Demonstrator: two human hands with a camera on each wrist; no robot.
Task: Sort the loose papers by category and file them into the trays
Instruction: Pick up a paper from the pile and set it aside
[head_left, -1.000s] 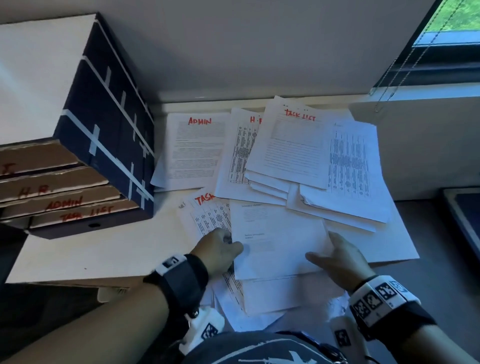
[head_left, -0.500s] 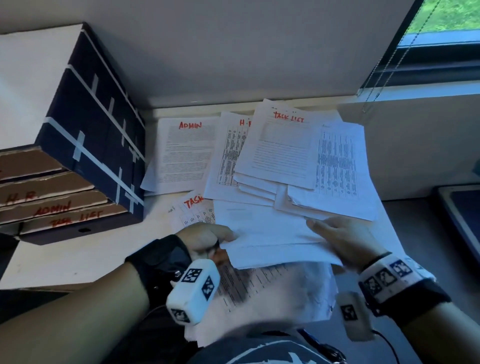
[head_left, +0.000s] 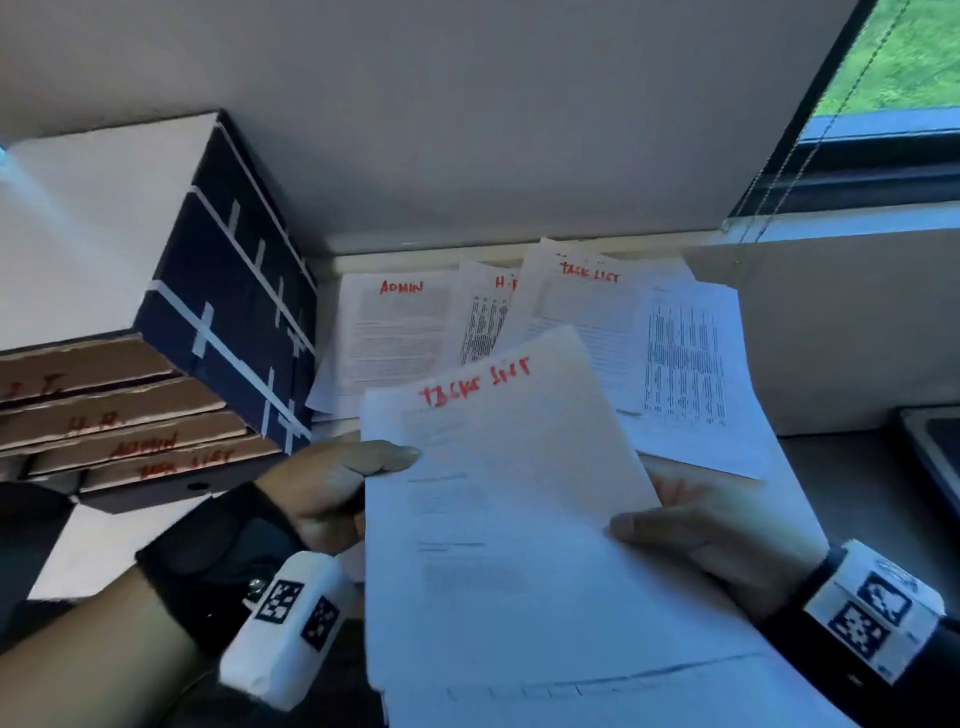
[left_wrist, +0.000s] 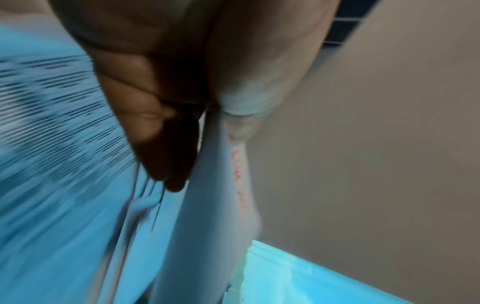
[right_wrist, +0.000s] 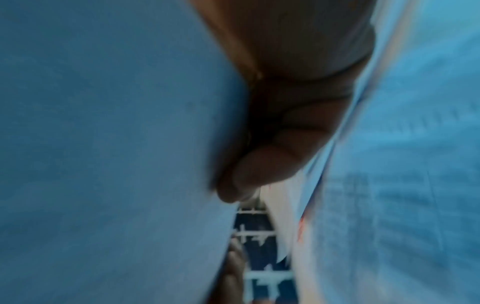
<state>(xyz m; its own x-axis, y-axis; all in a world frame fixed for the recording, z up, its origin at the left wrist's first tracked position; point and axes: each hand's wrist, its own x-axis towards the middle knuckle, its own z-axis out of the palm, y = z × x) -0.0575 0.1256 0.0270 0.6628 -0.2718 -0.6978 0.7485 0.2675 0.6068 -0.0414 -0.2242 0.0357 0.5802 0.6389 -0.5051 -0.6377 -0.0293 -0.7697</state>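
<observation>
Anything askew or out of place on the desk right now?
The loose papers behind the held stack lie fanned and overlapping, ADMIN, H.R. and TASK LIST sheets mixed. Both hands, left hand and right hand, grip the stack. Nothing looks torn.

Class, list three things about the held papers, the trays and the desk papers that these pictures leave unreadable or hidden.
- Held papers: head view, printed text blurred; lower sheets covered by the top one.
- Trays: head view, top label cut off by the left edge.
- H.R. sheet: head view, heading partly covered by another sheet.
</observation>
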